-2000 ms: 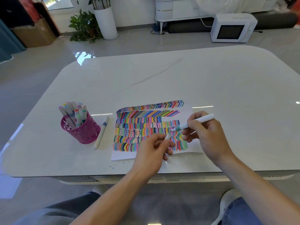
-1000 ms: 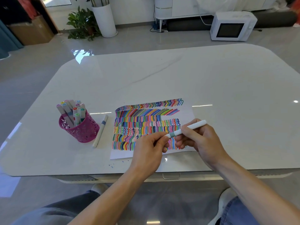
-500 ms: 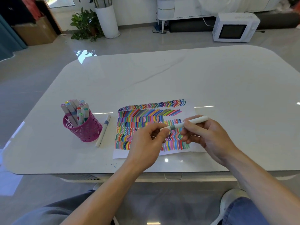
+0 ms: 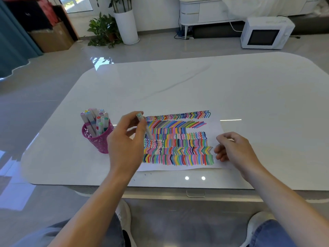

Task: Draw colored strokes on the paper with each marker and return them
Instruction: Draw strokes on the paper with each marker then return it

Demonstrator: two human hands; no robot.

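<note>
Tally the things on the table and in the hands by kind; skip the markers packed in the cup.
Pink mesh pen cup: 1
White paper sheet covered in coloured strokes: 1
White marker with a mint-green cap, in the left hand: 1
Total: 3

The left hand (image 4: 127, 139) holds a capped marker (image 4: 144, 126) between the pink cup (image 4: 99, 139) at nine o'clock and the paper (image 4: 216, 127) at three o'clock. The right hand (image 4: 235, 150) rests loosely curled, holding nothing.

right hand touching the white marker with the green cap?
Apart. Head view: the right hand rests empty at the paper's right edge, while the left hand alone holds the white marker with the green cap.
</note>
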